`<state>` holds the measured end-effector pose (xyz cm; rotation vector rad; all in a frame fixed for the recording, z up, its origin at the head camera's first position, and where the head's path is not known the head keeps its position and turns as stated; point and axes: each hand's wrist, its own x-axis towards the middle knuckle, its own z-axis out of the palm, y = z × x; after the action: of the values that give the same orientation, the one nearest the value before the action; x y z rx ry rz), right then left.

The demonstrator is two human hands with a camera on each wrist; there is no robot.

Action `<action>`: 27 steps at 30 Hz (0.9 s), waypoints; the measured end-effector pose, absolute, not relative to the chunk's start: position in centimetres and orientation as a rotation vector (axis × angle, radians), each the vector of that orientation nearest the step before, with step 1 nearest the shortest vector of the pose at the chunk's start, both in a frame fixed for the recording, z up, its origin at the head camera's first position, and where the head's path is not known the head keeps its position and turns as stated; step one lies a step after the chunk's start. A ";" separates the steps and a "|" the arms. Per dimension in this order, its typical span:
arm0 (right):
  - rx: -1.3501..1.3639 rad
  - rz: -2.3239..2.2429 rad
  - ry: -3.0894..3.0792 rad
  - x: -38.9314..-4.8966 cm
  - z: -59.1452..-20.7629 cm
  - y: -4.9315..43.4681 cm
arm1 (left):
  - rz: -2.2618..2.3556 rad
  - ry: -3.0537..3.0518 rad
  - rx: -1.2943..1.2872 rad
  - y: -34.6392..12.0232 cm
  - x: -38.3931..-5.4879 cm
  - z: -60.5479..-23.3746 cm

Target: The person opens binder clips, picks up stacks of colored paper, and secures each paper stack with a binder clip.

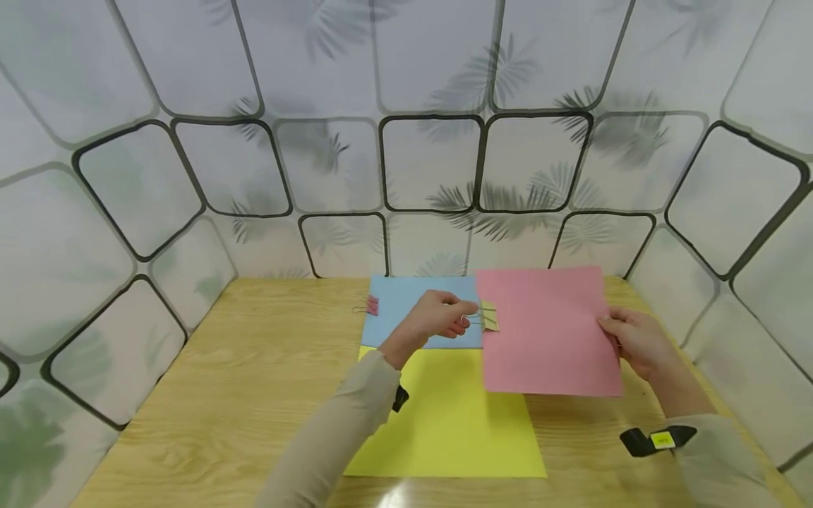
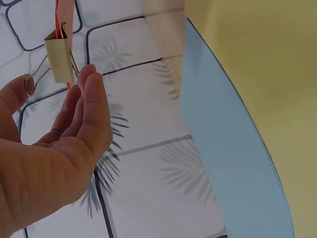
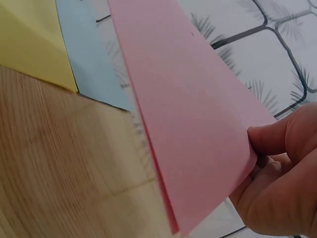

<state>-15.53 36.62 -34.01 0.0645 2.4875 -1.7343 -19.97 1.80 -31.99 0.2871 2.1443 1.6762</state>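
Observation:
A stack of pink paper (image 1: 546, 339) is raised above the table, with a pale yellow binder clip (image 1: 489, 316) on its left edge. My left hand (image 1: 442, 314) holds the clip by its wire handles. In the left wrist view, the thumb (image 2: 20, 91) is on one handle and the fingertips are at the other, while the clip (image 2: 59, 60) bites the pink sheets. On the opposite edge, my right hand (image 1: 638, 342) pinches the pink paper (image 3: 188, 119) between thumb and fingers. In the right wrist view its lower sheet edges stand slightly apart.
Blue paper (image 1: 396, 303) lies at the back of the wooden table (image 1: 273, 367), a pink binder clip (image 1: 372, 305) on its left edge. Yellow paper (image 1: 444, 430) lies in front of it. A patterned cloth (image 1: 432, 162) surrounds the table's back and sides.

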 end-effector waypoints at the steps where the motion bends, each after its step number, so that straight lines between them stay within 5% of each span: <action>1: 0.084 -1.731 2.491 -15.6 -34.1 37.0 | 1.667 2.148 0.292 2.3 -20.0 -32.0; 27: 0.448 -1.362 2.726 -17.2 -38.0 44.9 | 1.450 2.202 0.425 12.3 -20.6 -35.4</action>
<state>-17.21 44.87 -38.03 0.4475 2.7260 -1.3624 -20.60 12.26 -35.41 0.4251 2.2016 1.4503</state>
